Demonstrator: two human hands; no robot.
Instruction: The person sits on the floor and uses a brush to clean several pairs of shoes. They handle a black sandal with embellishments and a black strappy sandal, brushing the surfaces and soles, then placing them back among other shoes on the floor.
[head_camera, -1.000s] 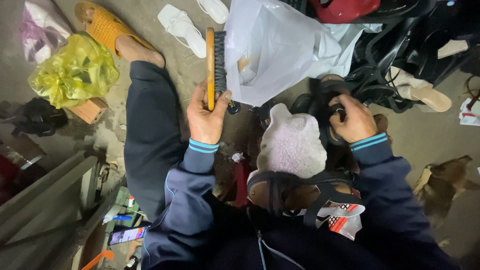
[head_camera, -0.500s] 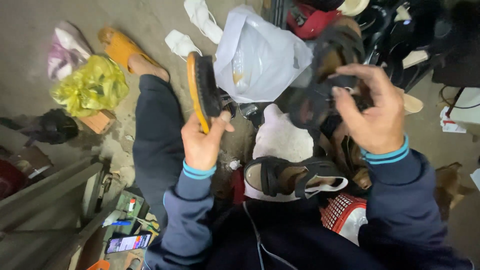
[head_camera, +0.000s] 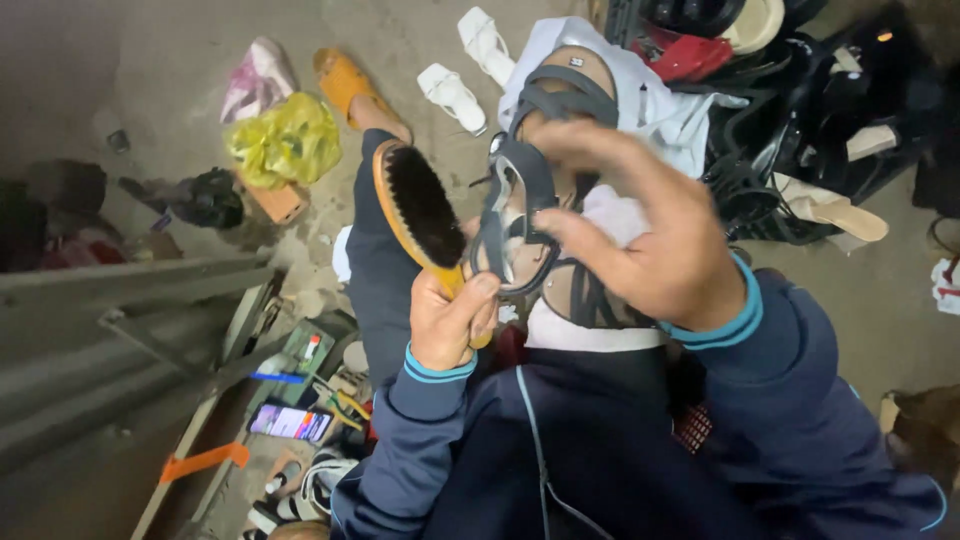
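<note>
Left hand (head_camera: 450, 320) closed around the wooden handle of a brush (head_camera: 418, 215), bristles dark and facing the camera, head angled up and to the left. Right hand (head_camera: 650, 245) grips a dark strappy sandal (head_camera: 525, 190), fingers curled through and over the straps; sandal held upright, just beside the brush, not clearly touching it. Second sandal (head_camera: 590, 300) lies on the lap below the right hand, over a pale cloth (head_camera: 610, 215). Open floor (head_camera: 400, 30) ahead and to the left; yellow bag (head_camera: 285, 140), orange slipper (head_camera: 345, 80) and white sandals (head_camera: 465, 70) scattered there. Right side crowded by a heap of dark shoes (head_camera: 800, 110). Metal frame (head_camera: 150, 310) and a phone (head_camera: 290, 422) at lower left.
</note>
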